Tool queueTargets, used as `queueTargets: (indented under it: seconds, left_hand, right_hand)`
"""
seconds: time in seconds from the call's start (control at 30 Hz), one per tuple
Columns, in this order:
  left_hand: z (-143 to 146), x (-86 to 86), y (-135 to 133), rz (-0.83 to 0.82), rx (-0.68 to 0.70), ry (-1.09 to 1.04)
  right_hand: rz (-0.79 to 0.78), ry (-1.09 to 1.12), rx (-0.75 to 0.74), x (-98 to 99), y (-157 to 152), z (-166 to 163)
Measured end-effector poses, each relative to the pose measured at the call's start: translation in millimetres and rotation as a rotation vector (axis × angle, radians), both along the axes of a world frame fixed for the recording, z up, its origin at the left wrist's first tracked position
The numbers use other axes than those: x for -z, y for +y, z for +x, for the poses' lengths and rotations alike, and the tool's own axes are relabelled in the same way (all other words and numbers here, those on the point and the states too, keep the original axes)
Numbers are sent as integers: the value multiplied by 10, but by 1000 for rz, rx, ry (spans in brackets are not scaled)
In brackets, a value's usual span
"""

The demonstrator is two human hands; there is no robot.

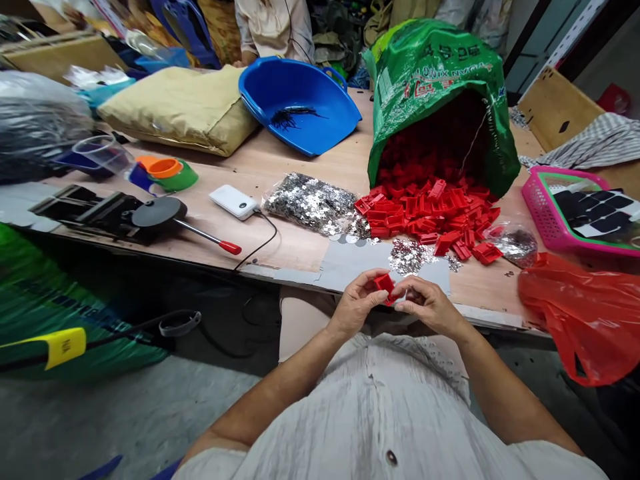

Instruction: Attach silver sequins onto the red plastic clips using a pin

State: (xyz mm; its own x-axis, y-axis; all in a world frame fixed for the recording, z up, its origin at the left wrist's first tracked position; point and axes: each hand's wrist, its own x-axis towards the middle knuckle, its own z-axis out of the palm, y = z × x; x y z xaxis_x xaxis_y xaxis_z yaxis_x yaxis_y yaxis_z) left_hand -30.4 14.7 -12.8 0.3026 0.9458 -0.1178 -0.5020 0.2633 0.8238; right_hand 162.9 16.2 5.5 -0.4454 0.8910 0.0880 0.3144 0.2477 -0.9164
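A small red plastic part (385, 287) sits between the fingers and thumb of my left hand (357, 303), just off the table's front edge. My right hand (425, 303) is closed in a pinch against the right side of that part. Something small and pale shows at its fingertips, too little to name. Beyond my hands, small shiny metal pieces (410, 257) lie loose on a grey sheet (345, 263). Behind them, a heap of similar red parts (425, 210) spills from a green woven sack (435, 67) lying on its side.
A clear bag of metal pieces (307, 203) lies left of the heap. Further left are a white power bank (233, 201) with a cable and a black press with a red-tipped lever (230, 247). A blue basin (320, 127) stands behind. A red plastic bag (585, 313) hangs over the right edge.
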Motion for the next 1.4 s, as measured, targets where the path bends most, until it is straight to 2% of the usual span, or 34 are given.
queueTargets:
  seconds: [0.2, 0.33, 0.47, 0.57, 0.67, 1.03, 1.27, 1.4]
  left_hand:
    - [-115, 66, 168, 117, -13, 146]
    - [-176, 164, 322, 195, 35, 281]
    - [-214, 221, 427, 342, 36, 494]
    - [-223, 239, 468, 423, 73, 700]
    - [-210, 260, 494, 459, 118, 816]
    - [-159, 198, 528, 547, 111, 748]
    - [-169, 205, 535, 556, 163, 761]
    - [-163, 194, 537, 545, 145, 795]
  right_hand:
    - [-66, -23, 79, 19, -21, 47]
    - [30, -123, 130, 113, 4, 79]
    - [112, -229, 194, 218, 18, 112]
    - [140, -257, 252, 247, 18, 122]
    - [136, -272, 280, 246, 22, 123]
    - [204, -379, 136, 301, 79, 74]
    - [208, -392, 103, 319, 145, 30]
    - [198, -427, 93, 315, 149, 24]
